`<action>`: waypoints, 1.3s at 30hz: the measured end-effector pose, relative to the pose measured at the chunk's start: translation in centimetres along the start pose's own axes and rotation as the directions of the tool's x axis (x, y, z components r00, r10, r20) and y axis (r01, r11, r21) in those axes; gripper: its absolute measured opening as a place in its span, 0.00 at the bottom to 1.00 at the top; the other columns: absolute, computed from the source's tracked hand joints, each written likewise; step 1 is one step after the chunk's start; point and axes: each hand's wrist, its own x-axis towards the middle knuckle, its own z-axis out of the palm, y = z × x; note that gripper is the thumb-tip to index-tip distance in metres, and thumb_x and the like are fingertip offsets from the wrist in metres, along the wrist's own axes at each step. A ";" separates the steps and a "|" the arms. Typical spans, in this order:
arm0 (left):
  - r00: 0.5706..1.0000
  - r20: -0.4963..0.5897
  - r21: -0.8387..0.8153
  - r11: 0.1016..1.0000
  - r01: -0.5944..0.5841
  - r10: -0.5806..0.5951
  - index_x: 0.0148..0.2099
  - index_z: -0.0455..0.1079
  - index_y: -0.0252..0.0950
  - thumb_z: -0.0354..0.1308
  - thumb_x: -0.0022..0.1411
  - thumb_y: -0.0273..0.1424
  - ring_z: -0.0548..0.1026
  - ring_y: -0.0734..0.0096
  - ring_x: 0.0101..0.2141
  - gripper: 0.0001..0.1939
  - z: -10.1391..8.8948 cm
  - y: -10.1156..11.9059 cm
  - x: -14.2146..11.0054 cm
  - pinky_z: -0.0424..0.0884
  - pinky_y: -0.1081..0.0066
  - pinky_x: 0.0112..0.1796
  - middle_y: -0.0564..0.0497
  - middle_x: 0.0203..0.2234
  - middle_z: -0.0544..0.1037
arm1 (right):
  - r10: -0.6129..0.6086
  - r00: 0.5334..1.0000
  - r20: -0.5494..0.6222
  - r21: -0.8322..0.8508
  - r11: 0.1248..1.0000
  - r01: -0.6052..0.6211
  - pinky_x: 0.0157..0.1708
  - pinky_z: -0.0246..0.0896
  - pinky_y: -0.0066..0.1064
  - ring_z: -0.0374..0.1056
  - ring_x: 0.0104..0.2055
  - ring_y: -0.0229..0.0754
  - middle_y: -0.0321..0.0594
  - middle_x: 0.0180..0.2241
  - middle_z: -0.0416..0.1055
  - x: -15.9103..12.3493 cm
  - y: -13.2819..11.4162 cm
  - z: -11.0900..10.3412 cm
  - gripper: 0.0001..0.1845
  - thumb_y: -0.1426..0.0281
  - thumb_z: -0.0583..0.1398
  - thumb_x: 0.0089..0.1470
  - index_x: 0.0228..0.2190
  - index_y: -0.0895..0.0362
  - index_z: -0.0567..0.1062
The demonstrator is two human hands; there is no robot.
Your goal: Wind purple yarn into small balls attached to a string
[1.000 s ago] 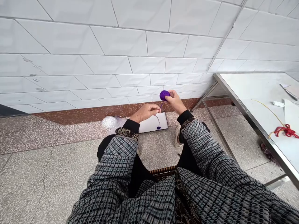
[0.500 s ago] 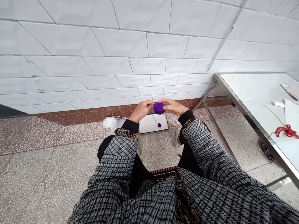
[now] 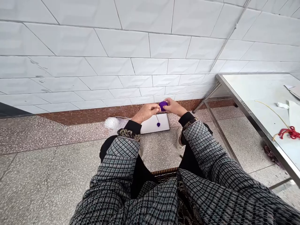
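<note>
A ball of purple yarn point(image 3: 162, 105) is gripped in my right hand point(image 3: 173, 107), its fingers wrapped round the far side. My left hand point(image 3: 148, 112) pinches the dark purple strand just left of the ball. From that hand the strand hangs down to a small purple yarn clump point(image 3: 158, 124), seen over a shallow white box point(image 3: 152, 125) with dark edges. The box lies on the floor beyond my knees. Whether the clump touches the box I cannot tell.
Left of the box, white yarn point(image 3: 111, 122) lies in clear plastic by the wall base. On the right stands a metal-edged table point(image 3: 253, 90) with a red knotted cord point(image 3: 290, 132), a yellow cord and pale scraps. The tiled wall point(image 3: 131, 43) is close ahead.
The left hand has moved right, close against the yarn ball. My right fingers have shifted over the ball and cover more of it. The hanging clump has swung slightly left.
</note>
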 end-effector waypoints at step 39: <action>0.994 0.047 -0.092 0.990 0.103 -0.099 0.32 0.68 0.34 0.52 0.57 0.36 0.63 0.75 0.23 0.10 -1.1 -2.7 2.3 0.63 0.73 0.29 0.54 0.23 0.68 | -0.186 0.976 0.113 0.646 0.760 0.070 0.32 0.71 0.29 0.70 0.31 0.36 0.37 0.36 0.72 2.3 -2.8 -0.5 0.26 0.64 0.69 0.44 0.43 0.55 0.66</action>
